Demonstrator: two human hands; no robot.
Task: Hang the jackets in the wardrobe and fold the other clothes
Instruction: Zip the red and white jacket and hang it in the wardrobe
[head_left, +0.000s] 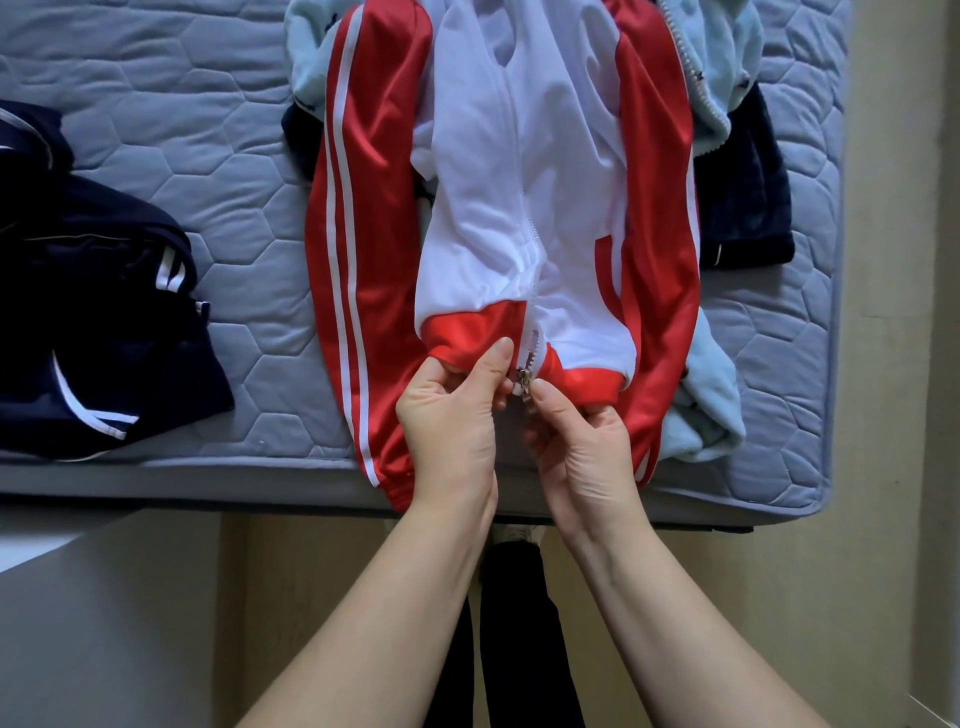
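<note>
Zipping the red-and-white jacket (519, 182), front-up at the mattress (208, 156) near edge. Pinching its red hem (467, 332) in the left hand (452, 415), grip tight; pinching at the zipper slider (523, 375) with the right hand (582, 447) likewise. Likely next: seating the pin, drawing upward, then hanging.

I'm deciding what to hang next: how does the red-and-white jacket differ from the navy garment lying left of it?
The red-and-white jacket lies spread flat, sleeves along its sides; the navy garment is crumpled in a heap. The left hand and right hand pinch the jacket's hem at the zip; nothing touches the navy garment. Both have white stripes and lie on the mattress.
</note>
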